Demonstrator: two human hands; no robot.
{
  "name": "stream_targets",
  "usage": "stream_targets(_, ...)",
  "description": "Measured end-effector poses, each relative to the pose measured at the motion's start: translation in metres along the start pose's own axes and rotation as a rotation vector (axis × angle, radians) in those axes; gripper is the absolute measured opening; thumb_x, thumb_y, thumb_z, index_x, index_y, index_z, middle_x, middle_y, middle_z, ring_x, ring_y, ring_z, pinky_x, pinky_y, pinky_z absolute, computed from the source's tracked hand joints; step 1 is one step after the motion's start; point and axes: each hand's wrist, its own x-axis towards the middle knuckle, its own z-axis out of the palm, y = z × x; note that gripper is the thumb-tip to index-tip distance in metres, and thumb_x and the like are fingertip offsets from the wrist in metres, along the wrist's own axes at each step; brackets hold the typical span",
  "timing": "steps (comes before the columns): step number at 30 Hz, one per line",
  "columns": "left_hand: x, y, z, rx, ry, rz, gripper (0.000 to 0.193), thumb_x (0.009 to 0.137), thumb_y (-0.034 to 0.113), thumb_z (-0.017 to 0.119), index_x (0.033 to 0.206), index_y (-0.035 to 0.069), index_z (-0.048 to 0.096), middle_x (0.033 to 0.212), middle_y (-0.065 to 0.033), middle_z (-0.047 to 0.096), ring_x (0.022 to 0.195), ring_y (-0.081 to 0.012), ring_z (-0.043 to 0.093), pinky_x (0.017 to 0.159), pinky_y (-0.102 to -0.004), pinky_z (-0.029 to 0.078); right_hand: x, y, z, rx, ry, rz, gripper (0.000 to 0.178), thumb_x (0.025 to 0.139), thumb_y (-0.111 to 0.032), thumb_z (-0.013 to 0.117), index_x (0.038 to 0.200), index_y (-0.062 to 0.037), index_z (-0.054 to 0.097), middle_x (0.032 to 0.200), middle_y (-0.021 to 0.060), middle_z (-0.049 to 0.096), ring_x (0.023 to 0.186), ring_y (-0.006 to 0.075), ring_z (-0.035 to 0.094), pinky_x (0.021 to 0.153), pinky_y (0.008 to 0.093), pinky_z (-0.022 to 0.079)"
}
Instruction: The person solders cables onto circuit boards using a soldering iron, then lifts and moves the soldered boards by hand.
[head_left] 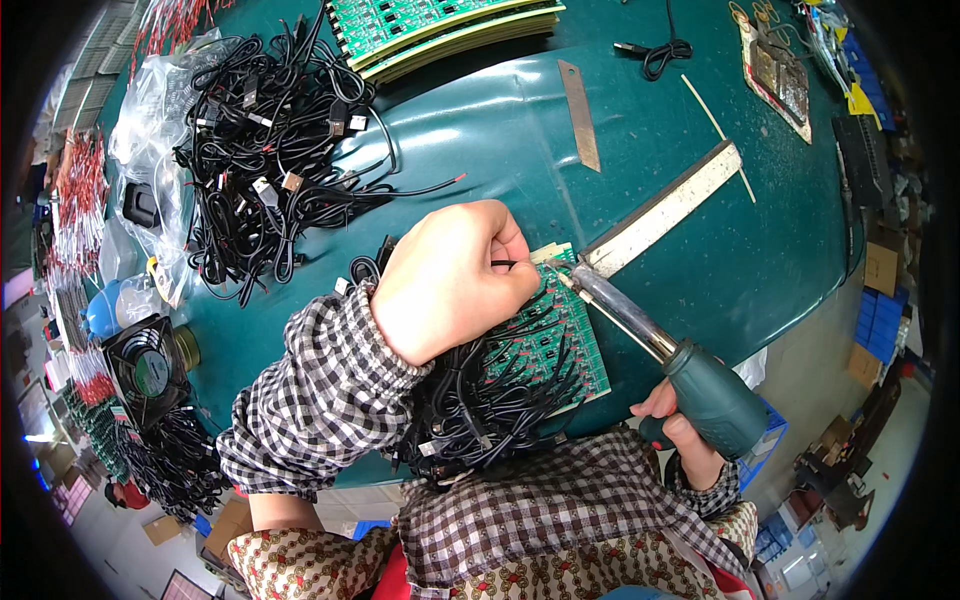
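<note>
My left hand [450, 275] is closed in a pinch on a thin black cable [503, 263], holding its end at the far edge of a green circuit board panel [590, 355]. Much of the board's left side is hidden by that hand and by black cables. My right hand [692, 450] grips a soldering gun [715, 395] with a dark green body and a metal barrel. Its tip meets the board's far edge, close to my left fingertips; whether it touches the wire I cannot tell. Bunched black cables [465, 410] hang from the board toward my lap.
A large heap of black USB cables [270, 170] lies at left beside clear plastic bags [150, 130]. Stacked green circuit boards [440, 35] stand at the back. Rightward are a metal blade [579, 115], a white-faced bar [665, 212] and a soiled tray [778, 80]. A black fan [150, 370] stands left.
</note>
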Motion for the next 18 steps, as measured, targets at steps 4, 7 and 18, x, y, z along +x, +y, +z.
stream_targets(4,-0.0007,-0.0016,0.0003,0.021,0.002,-0.005,0.009,0.072,0.005,0.064,0.075,-0.002,0.06,0.066,-0.0006,0.056,0.061,-0.0052,0.05,0.057,-0.0223,0.044,0.0014,0.0015,0.0,-0.012,-0.005,0.003,0.065,0.078,-0.014,0.076,0.126,0.0123,0.041,0.08,0.0111,0.063,0.073,0.0173,0.064,0.073,0.0359,0.057)
stream_targets(7,-0.0007,0.0009,-0.0006,0.037,0.017,-0.032,0.019,0.068,0.016,0.066,0.075,-0.001,0.063,0.068,-0.0144,0.064,0.066,-0.0263,0.065,0.065,-0.0345,0.051,0.001,0.0032,-0.0009,-0.009,-0.01,-0.018,0.065,0.077,-0.013,0.077,0.125,0.0125,0.042,0.081,0.0113,0.064,0.074,0.0172,0.064,0.073,0.0357,0.057)
stream_targets(18,-0.0008,0.0002,-0.0001,0.019,0.01,-0.036,0.015,0.071,0.012,0.066,0.076,-0.002,0.062,0.067,-0.0075,0.06,0.064,-0.0155,0.057,0.061,-0.0283,0.047,-0.0047,0.0061,-0.0036,0.06,-0.001,0.017,0.07,0.078,-0.014,0.076,0.131,0.0078,0.037,0.084,0.008,0.06,0.076,0.0155,0.061,0.075,0.0387,0.057)
